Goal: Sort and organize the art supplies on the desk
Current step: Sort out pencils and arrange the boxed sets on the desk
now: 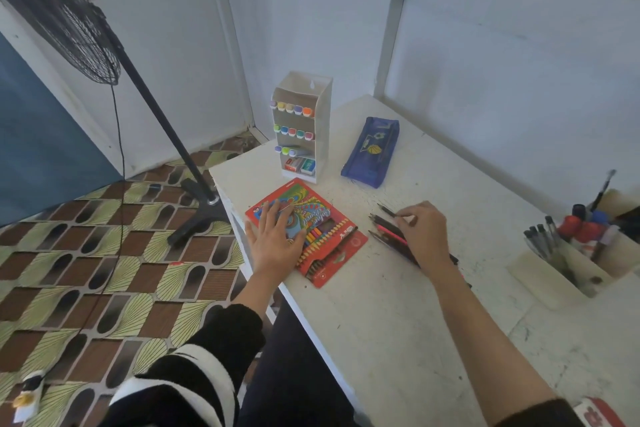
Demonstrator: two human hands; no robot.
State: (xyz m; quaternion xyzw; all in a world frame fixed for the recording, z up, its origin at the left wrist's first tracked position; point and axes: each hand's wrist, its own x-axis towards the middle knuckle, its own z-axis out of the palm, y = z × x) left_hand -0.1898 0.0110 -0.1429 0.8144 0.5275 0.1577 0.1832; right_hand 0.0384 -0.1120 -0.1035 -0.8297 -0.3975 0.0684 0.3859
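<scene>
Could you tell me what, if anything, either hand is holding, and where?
The right hand pinches a dark pencil behind its tip; the left hand rests flat on the pencil box.

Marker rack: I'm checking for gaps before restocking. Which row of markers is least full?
The third row down, just above the small boxes: caps fill only its left side, while the top row and second row hold five each.
</scene>
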